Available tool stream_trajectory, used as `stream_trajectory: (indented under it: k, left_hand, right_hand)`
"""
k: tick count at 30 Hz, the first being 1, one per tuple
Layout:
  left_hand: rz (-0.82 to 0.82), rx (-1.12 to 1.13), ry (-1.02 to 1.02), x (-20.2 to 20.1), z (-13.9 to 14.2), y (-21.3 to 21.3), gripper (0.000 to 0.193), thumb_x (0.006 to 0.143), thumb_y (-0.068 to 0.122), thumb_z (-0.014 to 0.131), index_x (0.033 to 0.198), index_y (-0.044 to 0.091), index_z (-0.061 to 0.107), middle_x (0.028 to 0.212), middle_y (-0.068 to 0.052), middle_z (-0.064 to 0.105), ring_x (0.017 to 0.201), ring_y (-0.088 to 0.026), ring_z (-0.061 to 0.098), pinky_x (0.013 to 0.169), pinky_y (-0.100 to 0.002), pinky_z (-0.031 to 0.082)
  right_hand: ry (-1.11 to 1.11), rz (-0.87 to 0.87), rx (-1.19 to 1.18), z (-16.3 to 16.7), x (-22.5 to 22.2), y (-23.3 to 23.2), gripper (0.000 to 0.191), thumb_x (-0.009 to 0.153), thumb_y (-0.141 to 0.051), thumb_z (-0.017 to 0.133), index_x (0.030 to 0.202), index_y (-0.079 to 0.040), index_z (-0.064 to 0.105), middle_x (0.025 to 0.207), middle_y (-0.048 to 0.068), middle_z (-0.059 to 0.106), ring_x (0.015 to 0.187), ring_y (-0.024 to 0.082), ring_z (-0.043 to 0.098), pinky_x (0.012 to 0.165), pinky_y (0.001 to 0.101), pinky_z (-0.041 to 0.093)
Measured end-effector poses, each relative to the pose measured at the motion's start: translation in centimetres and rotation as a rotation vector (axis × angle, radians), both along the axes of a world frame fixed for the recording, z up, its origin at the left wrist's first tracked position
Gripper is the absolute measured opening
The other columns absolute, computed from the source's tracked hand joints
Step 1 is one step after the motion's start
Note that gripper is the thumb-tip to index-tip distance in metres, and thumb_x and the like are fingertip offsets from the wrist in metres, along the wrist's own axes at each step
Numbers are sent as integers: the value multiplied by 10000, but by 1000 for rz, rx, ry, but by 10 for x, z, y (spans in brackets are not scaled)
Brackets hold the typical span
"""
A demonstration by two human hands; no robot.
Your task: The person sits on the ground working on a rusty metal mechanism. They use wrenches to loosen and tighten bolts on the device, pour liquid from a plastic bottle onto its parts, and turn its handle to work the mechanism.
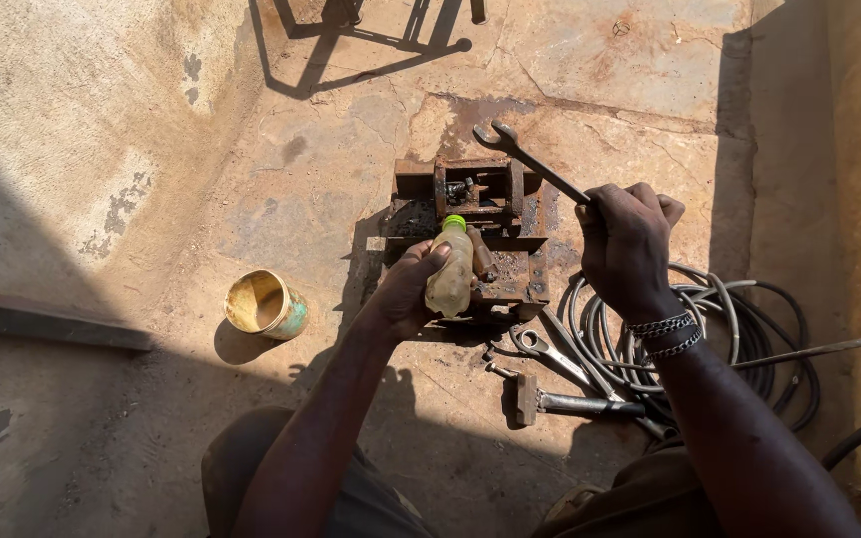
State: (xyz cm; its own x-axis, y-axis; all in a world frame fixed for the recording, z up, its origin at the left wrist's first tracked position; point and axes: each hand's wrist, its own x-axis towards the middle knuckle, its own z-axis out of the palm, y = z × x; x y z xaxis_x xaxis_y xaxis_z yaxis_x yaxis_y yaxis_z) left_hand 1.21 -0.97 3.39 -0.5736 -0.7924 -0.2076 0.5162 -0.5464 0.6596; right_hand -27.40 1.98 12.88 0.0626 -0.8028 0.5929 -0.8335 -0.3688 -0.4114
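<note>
My left hand (408, 294) grips a small cloudy plastic bottle (450, 277) with a green cap, tilted with the cap toward a rusty metal block assembly (510, 214) on the concrete floor. My right hand (628, 244) is closed around the handle of a long open-ended spanner (522, 156), whose jaw end points up and left above the block. A chain bracelet circles my right wrist.
An open tin can (265, 304) lies on its side to the left. A second spanner (550, 354) and a hammer (560, 402) lie by my knees. Coiled black cable (754, 329) sits at the right. A metal bar (42, 324) lies at the left, in shadow.
</note>
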Motion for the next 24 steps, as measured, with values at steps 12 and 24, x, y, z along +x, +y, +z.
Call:
stream_trajectory:
  k: [12,24]
  left_hand:
    - [332,97,-88,-21,-19,-4,547,898,196,683,1358,99,405,1139,-127,597,935,-241,679,732,-452,640]
    - [404,164,-122,-32,-13,3,656,901,193,705,1450,78,365,1194,-164,609,970,-267,700,753,-452,643]
  right_hand:
    - [26,-13,3,13,-5,6,201,1056,-219,654,880,-125,632,723,7,579,758,210,481,865,440,257]
    - [44,-26,-6,8,-10,6,223,1075,-227,640,879,-134,587,717,-16,562,753,198,466,842,430,243]
